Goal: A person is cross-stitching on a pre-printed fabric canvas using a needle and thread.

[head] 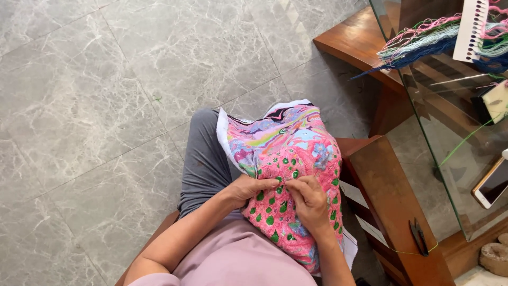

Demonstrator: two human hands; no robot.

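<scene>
A bunched cross-stitch cloth [288, 159], white-edged and stitched in pink with green spots, pastel swirls higher up, lies over the person's lap above the grey marble floor [95, 106]. The left hand [250, 189] has its grip clenched on a fold of it; the right hand [309, 200] pinches the pink area just beside.

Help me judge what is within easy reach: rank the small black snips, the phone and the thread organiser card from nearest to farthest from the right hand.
From the right hand:
1. Small black snips, on the wooden ledge, right.
2. Phone, far right under glass.
3. Thread organiser card, top right.
</scene>
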